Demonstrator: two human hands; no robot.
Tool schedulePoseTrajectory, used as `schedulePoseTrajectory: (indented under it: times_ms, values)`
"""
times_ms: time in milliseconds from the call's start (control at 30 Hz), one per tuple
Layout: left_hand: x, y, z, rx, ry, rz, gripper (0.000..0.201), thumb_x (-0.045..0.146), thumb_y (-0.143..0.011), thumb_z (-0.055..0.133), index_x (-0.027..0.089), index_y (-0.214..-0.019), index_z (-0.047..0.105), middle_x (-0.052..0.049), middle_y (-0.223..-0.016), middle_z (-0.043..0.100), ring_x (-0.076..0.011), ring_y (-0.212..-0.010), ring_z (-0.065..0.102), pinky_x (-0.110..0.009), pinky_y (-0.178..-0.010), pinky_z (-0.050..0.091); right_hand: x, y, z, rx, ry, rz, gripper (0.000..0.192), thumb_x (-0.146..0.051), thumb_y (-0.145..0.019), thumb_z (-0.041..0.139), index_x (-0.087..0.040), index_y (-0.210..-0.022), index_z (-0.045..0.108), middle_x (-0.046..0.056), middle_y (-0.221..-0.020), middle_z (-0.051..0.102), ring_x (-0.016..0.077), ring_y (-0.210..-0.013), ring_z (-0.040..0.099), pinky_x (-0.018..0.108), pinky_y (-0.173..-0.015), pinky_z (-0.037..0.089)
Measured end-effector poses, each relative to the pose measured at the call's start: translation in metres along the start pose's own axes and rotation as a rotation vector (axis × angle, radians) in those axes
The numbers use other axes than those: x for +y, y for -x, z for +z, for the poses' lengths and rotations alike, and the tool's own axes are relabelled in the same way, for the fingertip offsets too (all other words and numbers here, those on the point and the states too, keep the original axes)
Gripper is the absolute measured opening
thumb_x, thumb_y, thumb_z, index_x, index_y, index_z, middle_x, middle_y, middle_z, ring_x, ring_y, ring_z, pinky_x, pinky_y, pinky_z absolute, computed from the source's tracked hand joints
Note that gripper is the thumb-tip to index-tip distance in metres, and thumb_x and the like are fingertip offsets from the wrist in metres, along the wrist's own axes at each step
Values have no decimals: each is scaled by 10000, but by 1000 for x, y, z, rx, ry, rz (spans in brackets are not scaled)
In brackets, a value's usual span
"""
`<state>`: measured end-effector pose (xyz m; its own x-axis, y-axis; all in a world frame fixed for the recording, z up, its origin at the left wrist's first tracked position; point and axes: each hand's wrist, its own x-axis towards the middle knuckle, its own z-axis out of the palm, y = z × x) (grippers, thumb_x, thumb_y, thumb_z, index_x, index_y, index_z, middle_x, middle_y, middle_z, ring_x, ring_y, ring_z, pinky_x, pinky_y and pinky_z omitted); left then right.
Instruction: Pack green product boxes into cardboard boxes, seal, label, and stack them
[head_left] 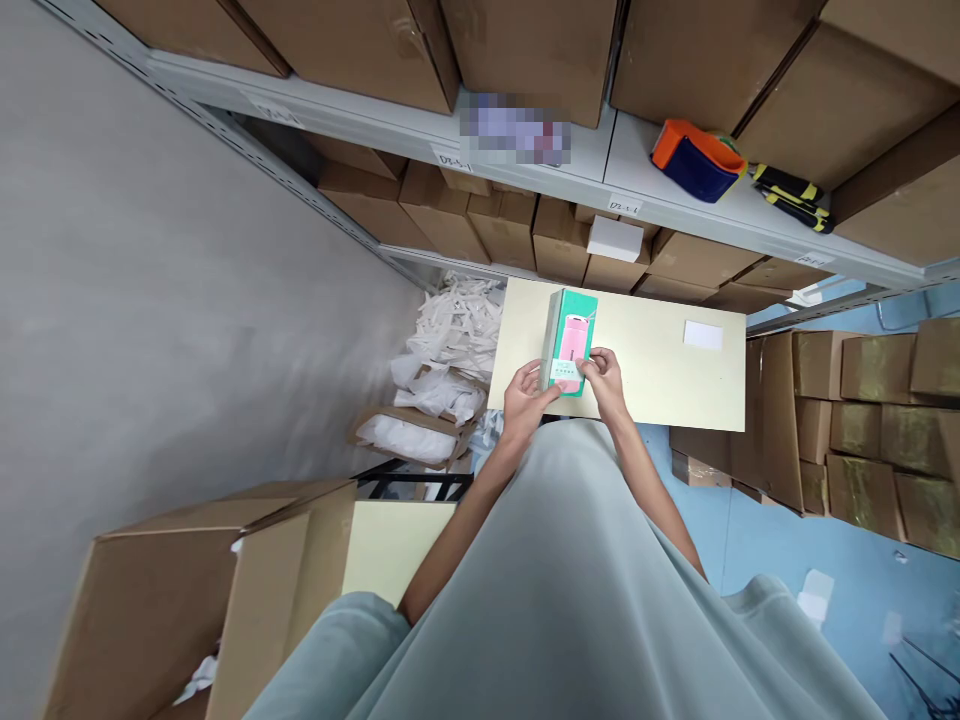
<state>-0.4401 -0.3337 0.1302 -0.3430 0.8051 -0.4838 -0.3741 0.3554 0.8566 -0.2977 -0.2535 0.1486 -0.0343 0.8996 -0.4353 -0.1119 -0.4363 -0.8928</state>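
Observation:
A tall green product box [587, 335] with a pink cup-like picture on its front stands or is held over the cream tabletop [652, 390]. My left hand [527, 398] grips its lower left side, thumb at the front bottom edge. With my right hand [604, 381] I hold its lower right side, the thumb pressed on a pale label [565, 369] on the front. The fingers behind the box are partly hidden. A small white card [703, 335] lies on the table to the right.
Shelves with brown cartons [525, 50] rise behind the table. A tape dispenser [697, 160] and black-yellow cutters [795, 198] lie on the shelf. White scrap paper [459, 325] is heaped at left. Cartons [862, 420] are stacked at right; an open carton [165, 590] stands lower left.

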Motion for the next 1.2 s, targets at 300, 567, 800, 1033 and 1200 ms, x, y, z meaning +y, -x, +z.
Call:
schedulePoseTrajectory:
  times_ms: [300,567,800,1033,1200]
  values:
    - [6,15,13,163,-264,247,884,494,-749,1010,261,-1513,631,-162,-1524,683,-379,-1431,672,-493,-997,714,-11,16,19,39,177,-162,1022,-474,-748,971,-352,-1627,464,118,-1543,629,270,-1323,676,411,-1095,614]
    - [28,27,2,-51,41,3,808,465,-729,999,272,-1415,618,-147,-1524,700,-368,-1435,686,-517,-1124,640,-3,9,5,16,62,-170,847,-480,-803,901,-314,-1523,487,62,-1267,766,239,-1123,758,385,-996,632]
    - [36,25,-7,-245,268,-240,669,479,-706,998,196,-1260,753,-154,-1346,825,-380,-1264,788,-528,-1076,653,6,8,-2,-95,-20,-187,798,-558,-815,899,-306,-1462,507,60,-1219,828,245,-1089,797,410,-999,651]
    - [26,25,4,-141,225,-206,634,460,-647,1027,173,-1167,806,-148,-1233,847,-358,-1183,802,-481,-1005,668,9,-2,-14,-173,96,-106,862,-635,-838,862,-285,-1529,484,117,-1333,800,291,-1180,795,488,-1060,664]
    - [15,18,8,119,27,-10,685,356,-566,1053,195,-1162,756,-94,-1168,823,-285,-1140,776,-427,-1048,625,4,-5,-17,-118,214,-179,1086,-649,-841,881,-320,-1731,351,154,-1513,671,304,-1364,714,521,-1160,625]
